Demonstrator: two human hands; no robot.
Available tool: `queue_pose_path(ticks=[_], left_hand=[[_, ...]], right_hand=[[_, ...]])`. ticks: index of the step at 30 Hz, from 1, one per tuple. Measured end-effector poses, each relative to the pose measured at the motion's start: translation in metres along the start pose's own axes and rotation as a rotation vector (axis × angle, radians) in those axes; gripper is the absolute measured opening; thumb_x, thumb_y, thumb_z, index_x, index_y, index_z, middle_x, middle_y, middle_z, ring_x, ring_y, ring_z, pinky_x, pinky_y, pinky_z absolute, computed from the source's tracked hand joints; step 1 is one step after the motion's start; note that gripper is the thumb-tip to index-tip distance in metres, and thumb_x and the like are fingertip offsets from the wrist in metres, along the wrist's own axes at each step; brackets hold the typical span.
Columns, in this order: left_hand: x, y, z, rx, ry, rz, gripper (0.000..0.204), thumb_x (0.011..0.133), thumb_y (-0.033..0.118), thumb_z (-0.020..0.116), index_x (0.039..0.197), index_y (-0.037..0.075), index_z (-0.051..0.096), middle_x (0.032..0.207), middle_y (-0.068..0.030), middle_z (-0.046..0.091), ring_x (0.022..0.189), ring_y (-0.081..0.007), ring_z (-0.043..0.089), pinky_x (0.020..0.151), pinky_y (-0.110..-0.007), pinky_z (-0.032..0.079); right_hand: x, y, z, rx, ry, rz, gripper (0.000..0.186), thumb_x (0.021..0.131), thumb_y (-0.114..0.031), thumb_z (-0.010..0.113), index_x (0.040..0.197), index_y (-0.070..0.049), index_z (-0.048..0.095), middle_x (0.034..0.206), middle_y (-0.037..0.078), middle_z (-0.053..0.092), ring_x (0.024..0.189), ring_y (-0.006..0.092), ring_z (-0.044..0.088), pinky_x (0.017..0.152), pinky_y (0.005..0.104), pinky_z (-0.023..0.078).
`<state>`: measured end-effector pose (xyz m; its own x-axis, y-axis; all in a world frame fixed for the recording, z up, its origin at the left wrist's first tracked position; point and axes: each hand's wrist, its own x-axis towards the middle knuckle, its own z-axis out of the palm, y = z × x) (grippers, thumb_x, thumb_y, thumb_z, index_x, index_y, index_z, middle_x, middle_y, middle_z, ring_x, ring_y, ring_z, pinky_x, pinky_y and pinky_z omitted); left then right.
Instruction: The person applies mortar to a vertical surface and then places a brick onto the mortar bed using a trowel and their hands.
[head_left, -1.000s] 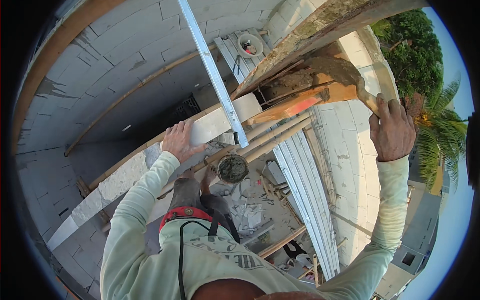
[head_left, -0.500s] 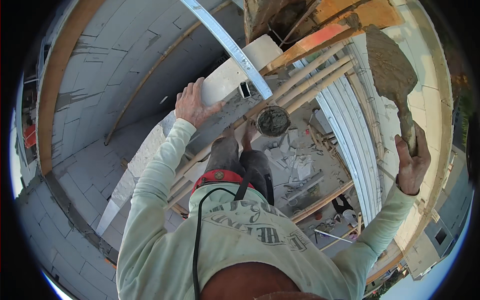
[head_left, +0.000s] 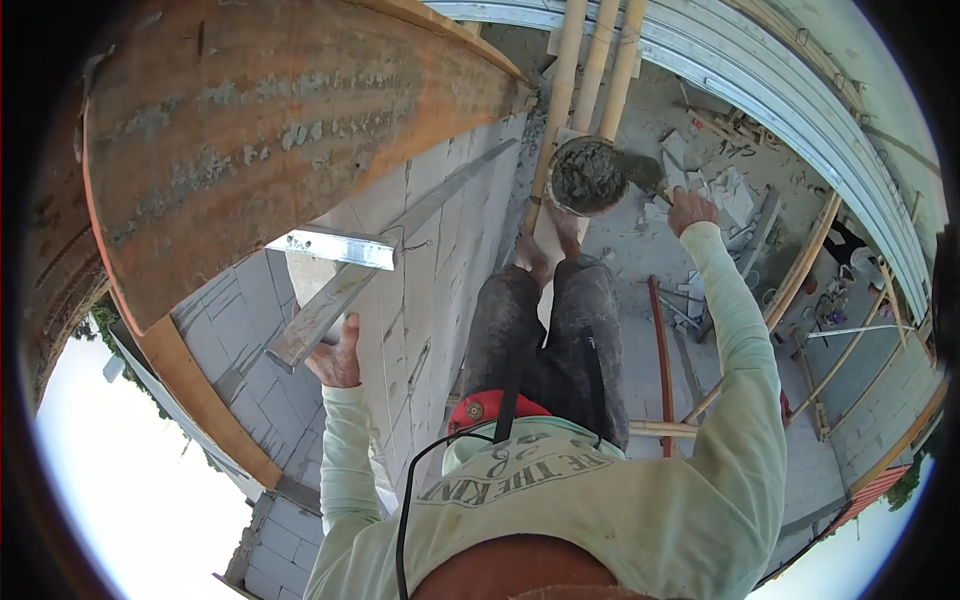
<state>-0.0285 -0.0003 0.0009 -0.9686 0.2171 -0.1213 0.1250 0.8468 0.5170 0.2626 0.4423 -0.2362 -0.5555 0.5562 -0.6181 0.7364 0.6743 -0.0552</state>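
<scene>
My right hand [head_left: 692,210] grips a mortar-coated trowel [head_left: 645,172] by its handle. The trowel's blade is at the right rim of a round bucket [head_left: 587,178] filled with grey wet mortar. My left hand [head_left: 338,362] is at a pale block [head_left: 312,272] on top of the wall, thumb spread away. A rectangular metal tube [head_left: 335,305] crosses in front of that hand and hides most of its fingers; whether they touch the tube I cannot tell. A short shiny metal rail [head_left: 340,246] crosses the tube near the block.
A mortar-stained wooden board [head_left: 260,140] fills the upper left beside the block wall [head_left: 400,260]. Under my bare feet run wooden poles [head_left: 590,70]. Long metal profiles [head_left: 740,75] curve along the upper right. Broken block pieces [head_left: 730,195] litter the floor below.
My view has turned and tipped. My right hand has brought the loaded trowel from high at the right down to the bucket. My left hand stays by the block, now partly behind the tube.
</scene>
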Motion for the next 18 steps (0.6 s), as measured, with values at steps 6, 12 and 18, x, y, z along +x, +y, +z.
queue_pose_path(ticks=[6, 12, 18], left_hand=[[-0.010, 0.006, 0.003, 0.041, 0.061, -0.012, 0.080, 0.074, 0.059, 0.069, 0.118, -0.006, 0.051, 0.108, -0.0180, 0.058, 0.095, -0.0287, 0.057, 0.082, -0.042, 0.046], [-0.019, 0.001, 0.002, -0.065, 0.048, -0.136, 0.083, 0.074, 0.065, 0.066, 0.117, -0.004, 0.049, 0.103, -0.0155, 0.057, 0.085, -0.0239, 0.062, 0.066, -0.037, 0.054], [-0.028, -0.028, -0.042, 0.226, 0.048, -0.044, 0.083, 0.078, 0.067, 0.058, 0.125, 0.000, 0.043, 0.113, -0.0146, 0.052, 0.099, -0.0257, 0.057, 0.077, -0.042, 0.052]], right_hand=[[0.102, -0.019, 0.136, -0.247, 0.027, -0.071, 0.025, 0.085, -0.013, 0.055, 0.101, 0.003, 0.064, 0.094, 0.017, 0.069, 0.090, 0.0338, 0.068, 0.073, 0.0460, 0.055], [0.174, -0.061, 0.217, -0.248, -0.043, -0.063, 0.023, 0.085, -0.012, 0.055, 0.101, 0.002, 0.064, 0.097, 0.017, 0.067, 0.092, 0.0310, 0.067, 0.073, 0.0437, 0.055], [0.160, -0.048, 0.216, -0.127, -0.246, -0.304, 0.025, 0.090, -0.016, 0.053, 0.101, 0.002, 0.065, 0.107, 0.019, 0.065, 0.102, 0.0349, 0.064, 0.083, 0.0415, 0.055]])
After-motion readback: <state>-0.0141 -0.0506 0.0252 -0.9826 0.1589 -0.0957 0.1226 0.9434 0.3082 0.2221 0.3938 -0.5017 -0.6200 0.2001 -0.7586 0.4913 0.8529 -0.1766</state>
